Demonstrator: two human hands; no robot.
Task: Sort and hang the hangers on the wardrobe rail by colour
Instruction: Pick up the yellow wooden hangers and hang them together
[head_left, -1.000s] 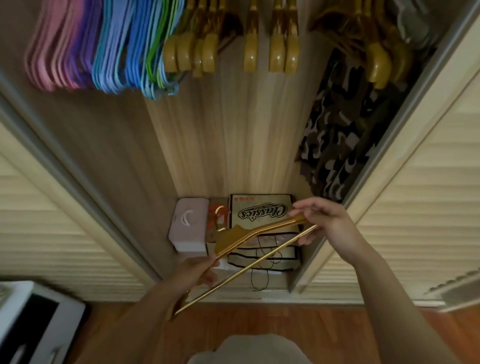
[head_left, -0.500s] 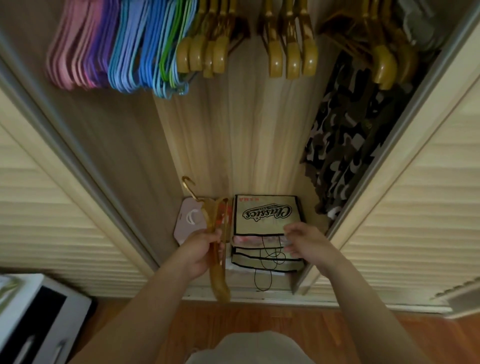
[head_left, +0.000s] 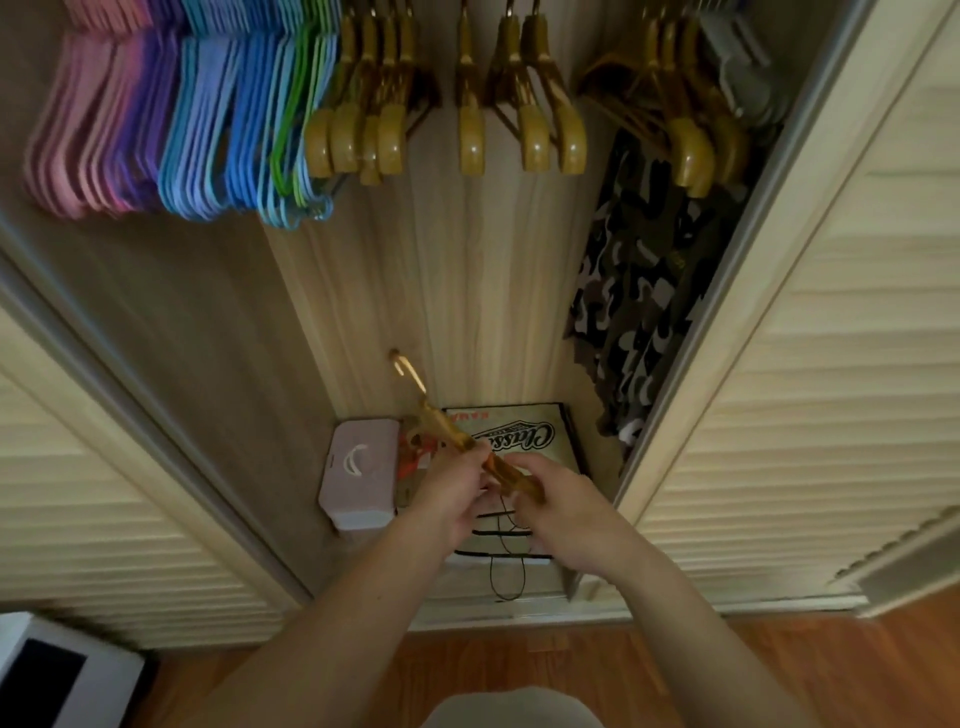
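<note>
Holding a gold hanger (head_left: 457, 441) low before the wardrobe, both hands grip its body: left hand (head_left: 451, 491) nearer the hook, right hand (head_left: 563, 512) at the lower end. Its long axis tilts up-left, hook (head_left: 402, 366) pointing toward gold hangers (head_left: 467, 114) overhead.

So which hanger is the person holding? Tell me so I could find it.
Look low in the open wardrobe, just above the printed bag on its floor. Both hands, left hand and right hand, grip a translucent amber plastic hanger. Unlike the others, it is off the rail, hook pointing up.
</note>
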